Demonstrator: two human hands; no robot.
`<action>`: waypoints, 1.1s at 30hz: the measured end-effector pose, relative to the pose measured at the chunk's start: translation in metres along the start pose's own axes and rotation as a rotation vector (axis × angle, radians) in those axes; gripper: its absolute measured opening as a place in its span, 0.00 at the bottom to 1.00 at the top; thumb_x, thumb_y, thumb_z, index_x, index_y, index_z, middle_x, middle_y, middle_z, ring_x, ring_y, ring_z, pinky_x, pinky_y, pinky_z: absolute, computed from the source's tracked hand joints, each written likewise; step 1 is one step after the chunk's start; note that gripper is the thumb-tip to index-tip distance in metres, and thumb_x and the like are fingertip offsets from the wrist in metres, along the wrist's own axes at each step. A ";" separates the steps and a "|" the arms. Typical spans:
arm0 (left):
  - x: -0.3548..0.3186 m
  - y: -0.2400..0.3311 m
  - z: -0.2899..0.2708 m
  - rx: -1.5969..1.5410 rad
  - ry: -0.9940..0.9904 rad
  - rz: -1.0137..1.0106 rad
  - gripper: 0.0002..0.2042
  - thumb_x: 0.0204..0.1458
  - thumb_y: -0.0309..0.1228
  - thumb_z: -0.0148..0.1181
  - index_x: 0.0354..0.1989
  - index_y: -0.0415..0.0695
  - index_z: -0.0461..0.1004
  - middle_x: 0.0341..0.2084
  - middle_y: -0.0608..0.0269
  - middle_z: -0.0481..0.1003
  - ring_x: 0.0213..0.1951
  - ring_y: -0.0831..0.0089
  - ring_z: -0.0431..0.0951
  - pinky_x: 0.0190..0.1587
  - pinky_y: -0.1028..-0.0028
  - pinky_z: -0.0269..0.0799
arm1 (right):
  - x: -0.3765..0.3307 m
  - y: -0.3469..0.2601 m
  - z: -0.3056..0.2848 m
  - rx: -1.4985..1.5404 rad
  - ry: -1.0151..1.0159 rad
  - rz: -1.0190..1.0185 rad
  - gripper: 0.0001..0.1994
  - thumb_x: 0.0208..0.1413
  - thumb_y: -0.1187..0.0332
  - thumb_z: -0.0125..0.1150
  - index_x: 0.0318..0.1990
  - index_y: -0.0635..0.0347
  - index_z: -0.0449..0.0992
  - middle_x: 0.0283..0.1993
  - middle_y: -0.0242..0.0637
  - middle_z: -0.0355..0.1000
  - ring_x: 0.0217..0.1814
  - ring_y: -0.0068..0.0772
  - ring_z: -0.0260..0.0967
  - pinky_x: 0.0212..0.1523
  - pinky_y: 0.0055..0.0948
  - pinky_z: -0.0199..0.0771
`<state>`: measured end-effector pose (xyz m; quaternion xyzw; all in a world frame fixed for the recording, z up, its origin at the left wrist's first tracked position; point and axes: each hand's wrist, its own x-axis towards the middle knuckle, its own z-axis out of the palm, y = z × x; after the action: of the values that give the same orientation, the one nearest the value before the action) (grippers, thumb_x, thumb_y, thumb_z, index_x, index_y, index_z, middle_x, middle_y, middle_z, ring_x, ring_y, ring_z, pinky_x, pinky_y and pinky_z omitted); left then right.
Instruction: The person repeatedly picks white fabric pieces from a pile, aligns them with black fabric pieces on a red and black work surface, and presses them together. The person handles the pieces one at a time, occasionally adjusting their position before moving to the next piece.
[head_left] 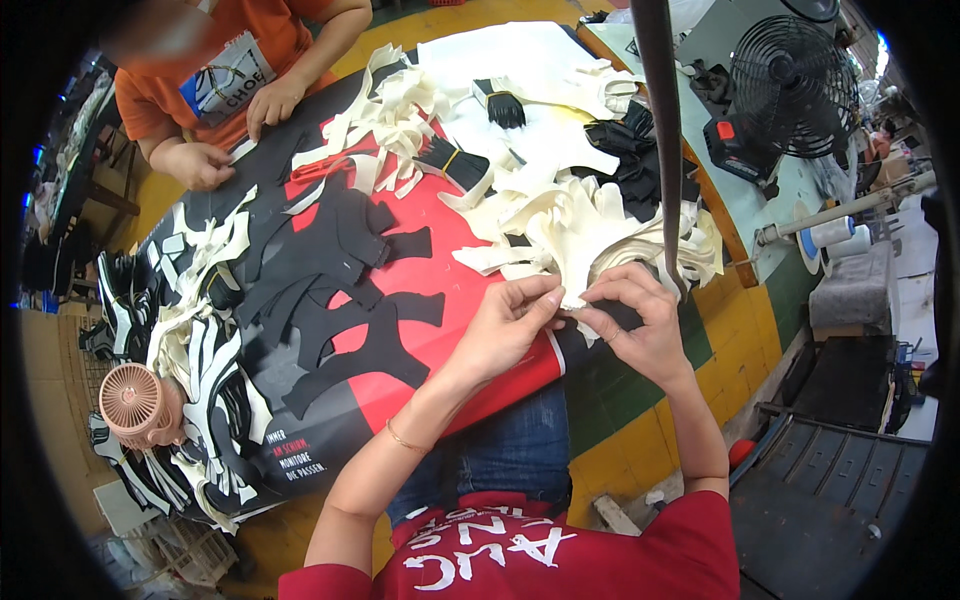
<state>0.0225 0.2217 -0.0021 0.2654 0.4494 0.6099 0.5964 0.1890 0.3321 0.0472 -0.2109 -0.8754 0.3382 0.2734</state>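
Near the table's right front edge, my left hand (pixel 515 325) and my right hand (pixel 640 325) pinch the narrow near end of a cream fabric piece (pixel 566 240). Thumbs and fingertips of both hands meet close together on it. Its wider part spreads away from me over a heap of similar cream pieces (pixel 640 235). Left of my left hand, black cut fabric pieces (pixel 365 350) lie overlapping on the red and black table cover (pixel 465 385).
Across the table a person in an orange shirt (pixel 285 60) handles black strips. Bundled black strips (pixel 455 162) lie mid-table. A dark upright pole (pixel 664 130) rises just beyond my right hand. A small pink fan (pixel 140 405) stands left, a black fan (pixel 790 85) at the back right.
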 end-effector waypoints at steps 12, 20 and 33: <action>0.000 0.005 0.007 0.016 -0.008 0.008 0.20 0.63 0.28 0.59 0.59 0.28 0.69 0.43 0.57 0.79 0.43 0.78 0.79 0.47 0.76 0.76 | 0.002 0.009 0.002 0.154 -0.046 0.114 0.06 0.54 0.74 0.67 0.36 0.68 0.81 0.36 0.41 0.78 0.38 0.34 0.76 0.42 0.29 0.74; 0.002 0.000 0.006 0.008 0.012 0.025 0.22 0.61 0.21 0.59 0.61 0.25 0.65 0.48 0.52 0.77 0.48 0.75 0.79 0.52 0.76 0.76 | 0.003 0.014 0.009 0.362 -0.044 0.244 0.07 0.58 0.72 0.65 0.36 0.70 0.80 0.35 0.37 0.78 0.38 0.26 0.75 0.42 0.26 0.73; 0.004 0.000 0.002 -0.002 0.029 0.062 0.21 0.62 0.19 0.53 0.63 0.26 0.64 0.51 0.50 0.76 0.49 0.72 0.79 0.54 0.73 0.76 | 0.009 0.005 0.011 0.189 -0.041 0.163 0.06 0.56 0.72 0.66 0.34 0.68 0.80 0.35 0.39 0.77 0.38 0.32 0.76 0.42 0.29 0.74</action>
<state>0.0231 0.2264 -0.0019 0.2696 0.4488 0.6326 0.5707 0.1763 0.3348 0.0398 -0.2474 -0.8252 0.4445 0.2456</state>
